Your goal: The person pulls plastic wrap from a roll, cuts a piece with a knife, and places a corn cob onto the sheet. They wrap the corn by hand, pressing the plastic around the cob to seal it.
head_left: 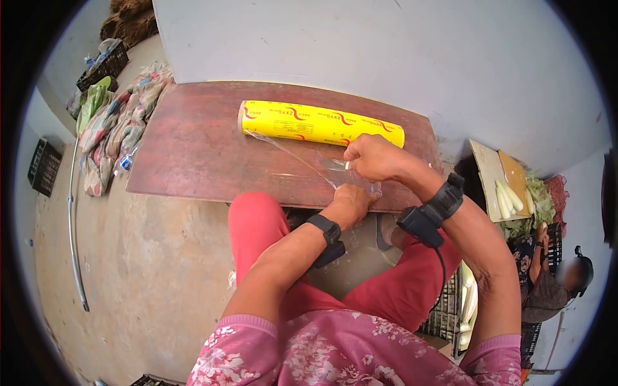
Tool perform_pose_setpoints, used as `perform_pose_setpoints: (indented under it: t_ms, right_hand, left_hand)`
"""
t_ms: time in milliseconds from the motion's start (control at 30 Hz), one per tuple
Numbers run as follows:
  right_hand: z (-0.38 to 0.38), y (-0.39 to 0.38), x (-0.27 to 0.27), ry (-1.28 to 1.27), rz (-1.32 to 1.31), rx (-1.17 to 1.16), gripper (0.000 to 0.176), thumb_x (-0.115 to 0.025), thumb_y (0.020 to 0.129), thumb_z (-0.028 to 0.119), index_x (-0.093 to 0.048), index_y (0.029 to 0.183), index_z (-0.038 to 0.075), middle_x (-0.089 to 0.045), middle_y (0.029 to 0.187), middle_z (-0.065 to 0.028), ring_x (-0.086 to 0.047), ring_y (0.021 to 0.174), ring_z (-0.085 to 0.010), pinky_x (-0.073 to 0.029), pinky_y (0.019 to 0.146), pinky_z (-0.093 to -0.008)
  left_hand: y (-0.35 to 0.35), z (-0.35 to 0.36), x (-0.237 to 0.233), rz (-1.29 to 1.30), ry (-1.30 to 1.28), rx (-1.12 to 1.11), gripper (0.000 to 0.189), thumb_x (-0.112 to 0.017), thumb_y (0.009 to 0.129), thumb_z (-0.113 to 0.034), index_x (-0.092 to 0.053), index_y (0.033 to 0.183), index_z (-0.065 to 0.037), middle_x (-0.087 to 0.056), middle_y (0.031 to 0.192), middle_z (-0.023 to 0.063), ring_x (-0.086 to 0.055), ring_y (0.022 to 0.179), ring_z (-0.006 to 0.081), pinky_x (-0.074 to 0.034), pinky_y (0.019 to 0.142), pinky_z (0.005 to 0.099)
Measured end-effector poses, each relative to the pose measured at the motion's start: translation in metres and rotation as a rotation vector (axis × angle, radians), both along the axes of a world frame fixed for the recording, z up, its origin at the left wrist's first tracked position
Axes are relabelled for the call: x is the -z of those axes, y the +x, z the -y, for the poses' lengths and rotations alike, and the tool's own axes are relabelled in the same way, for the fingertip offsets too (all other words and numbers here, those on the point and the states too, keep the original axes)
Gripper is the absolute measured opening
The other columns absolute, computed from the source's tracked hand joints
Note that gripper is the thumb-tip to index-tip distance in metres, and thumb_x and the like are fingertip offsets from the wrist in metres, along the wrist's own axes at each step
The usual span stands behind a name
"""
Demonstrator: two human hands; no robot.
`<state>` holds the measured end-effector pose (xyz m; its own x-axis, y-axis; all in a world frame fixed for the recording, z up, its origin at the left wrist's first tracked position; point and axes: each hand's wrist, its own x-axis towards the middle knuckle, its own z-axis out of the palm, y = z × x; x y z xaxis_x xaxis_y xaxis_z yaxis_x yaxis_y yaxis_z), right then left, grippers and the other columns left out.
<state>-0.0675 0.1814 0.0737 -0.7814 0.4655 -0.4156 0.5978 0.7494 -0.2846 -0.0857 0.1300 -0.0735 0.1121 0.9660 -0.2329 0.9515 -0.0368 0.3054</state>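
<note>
A large yellow roll of cling film (pixel 322 122) with red and black print lies across the reddish-brown board (pixel 193 154). A clear sheet of film (pixel 290 154) runs from the roll's near left side down to my left hand (pixel 351 202), whose fingers are closed on it near the board's front edge. My right hand (pixel 376 157) is closed just in front of the roll's right end. From its fingers a small thin blade-like tool (pixel 335 165) with a white part points left over the film. What exactly this tool is, I cannot make out.
A pale wall (pixel 386 51) stands behind the board. To the left are patterned cloth sacks (pixel 122 135), a long metal pole (pixel 74 225) and black crates (pixel 45 167). At right, pale long vegetables (pixel 508 198) lie near another person (pixel 547 289). A black crate (pixel 450 309) stands beside my leg.
</note>
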Motion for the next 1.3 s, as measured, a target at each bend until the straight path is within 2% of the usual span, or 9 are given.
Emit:
perform_pose_setpoints:
  t_ms: [367, 467, 667, 767, 867, 933, 1067, 1233, 1300]
  right_hand:
    - [-0.011, -0.015, 0.037, 0.132, -0.059, -0.010, 0.023, -0.059, 0.075, 0.008, -0.068, 0.095, 0.002, -0.065, 0.092, -0.0219, -0.064, 0.087, -0.0332, -0.049, 0.078, -0.0376]
    - [-0.009, -0.017, 0.039, 0.125, -0.067, 0.000, 0.023, -0.058, 0.075, 0.008, -0.068, 0.095, 0.002, -0.065, 0.092, -0.0224, -0.064, 0.088, -0.0340, -0.049, 0.078, -0.0382]
    - [-0.003, -0.019, 0.037, 0.150, -0.032, -0.083, 0.021, -0.057, 0.074, 0.005, -0.067, 0.092, 0.001, -0.064, 0.090, -0.0232, -0.063, 0.088, -0.0363, -0.049, 0.077, -0.0396]
    - [0.007, -0.019, 0.026, 0.143, 0.051, -0.160, 0.021, -0.058, 0.071, 0.005, -0.067, 0.089, 0.000, -0.064, 0.089, -0.0228, -0.063, 0.085, -0.0368, -0.049, 0.074, -0.0399]
    - [0.018, -0.017, 0.018, 0.108, 0.094, -0.223, 0.023, -0.059, 0.067, 0.004, -0.067, 0.089, 0.001, -0.065, 0.085, -0.0225, -0.064, 0.082, -0.0365, -0.050, 0.070, -0.0397]
    - [0.022, -0.014, 0.018, 0.086, 0.077, -0.253, 0.025, -0.061, 0.066, 0.004, -0.067, 0.089, 0.001, -0.065, 0.083, -0.0223, -0.065, 0.080, -0.0359, -0.050, 0.068, -0.0396]
    - [0.023, -0.011, 0.009, -0.025, 0.147, -0.317, 0.023, -0.064, 0.069, 0.006, -0.067, 0.090, 0.000, -0.067, 0.077, -0.0163, -0.065, 0.071, -0.0257, -0.050, 0.063, -0.0363]
    - [0.012, 0.008, -0.001, -0.344, 0.154, -0.070, 0.023, -0.061, 0.082, 0.013, -0.063, 0.100, -0.001, -0.064, 0.075, -0.0063, -0.058, 0.065, -0.0129, -0.047, 0.055, -0.0282]
    - [-0.001, 0.024, 0.000, -0.365, -0.076, -0.058, 0.023, -0.059, 0.086, 0.016, -0.062, 0.102, -0.001, -0.063, 0.078, -0.0047, -0.057, 0.066, -0.0115, -0.046, 0.055, -0.0261]
  left_hand:
    - [0.001, -0.005, 0.001, -0.004, -0.064, -0.015, 0.050, -0.051, 0.091, -0.020, -0.038, 0.138, -0.033, -0.064, 0.112, 0.0028, -0.063, 0.100, 0.0207, -0.051, 0.080, 0.0349]
    - [0.001, -0.008, 0.017, 0.041, 0.005, -0.016, 0.038, -0.037, 0.095, -0.034, -0.043, 0.133, -0.034, -0.065, 0.103, 0.0085, -0.064, 0.094, 0.0255, -0.049, 0.077, 0.0376]
    - [0.000, -0.006, 0.015, 0.042, 0.006, -0.013, 0.037, -0.038, 0.096, -0.029, -0.046, 0.131, -0.032, -0.062, 0.112, 0.0075, -0.059, 0.107, 0.0243, -0.045, 0.088, 0.0369]
    - [0.002, -0.013, 0.052, -0.067, 0.280, 0.018, 0.051, -0.054, 0.089, -0.024, -0.039, 0.137, -0.031, -0.057, 0.123, 0.0043, -0.054, 0.116, 0.0214, -0.047, 0.088, 0.0356]
    - [0.011, -0.023, 0.073, 0.241, 0.474, -0.290, 0.043, -0.055, 0.089, -0.028, -0.048, 0.131, -0.021, -0.055, 0.124, 0.0072, -0.050, 0.118, 0.0239, -0.045, 0.090, 0.0358]
    - [0.008, -0.008, 0.044, 0.521, 0.465, -0.376, 0.039, -0.055, 0.088, -0.031, -0.051, 0.125, -0.017, -0.058, 0.119, 0.0089, -0.053, 0.112, 0.0259, -0.044, 0.089, 0.0355]
    - [0.010, -0.013, 0.057, 0.729, 0.316, -0.364, 0.036, -0.057, 0.086, -0.029, -0.054, 0.118, -0.013, -0.061, 0.110, 0.0116, -0.057, 0.104, 0.0276, -0.046, 0.086, 0.0344]
    - [0.000, -0.003, 0.043, 0.357, 0.213, -0.128, 0.043, -0.050, 0.087, -0.017, -0.049, 0.130, -0.025, -0.059, 0.117, 0.0108, -0.055, 0.112, 0.0264, -0.043, 0.091, 0.0386]
    - [-0.001, 0.001, 0.022, 0.187, 0.125, -0.042, 0.048, -0.049, 0.087, -0.013, -0.046, 0.133, -0.028, -0.060, 0.114, 0.0109, -0.057, 0.109, 0.0260, -0.045, 0.089, 0.0396]
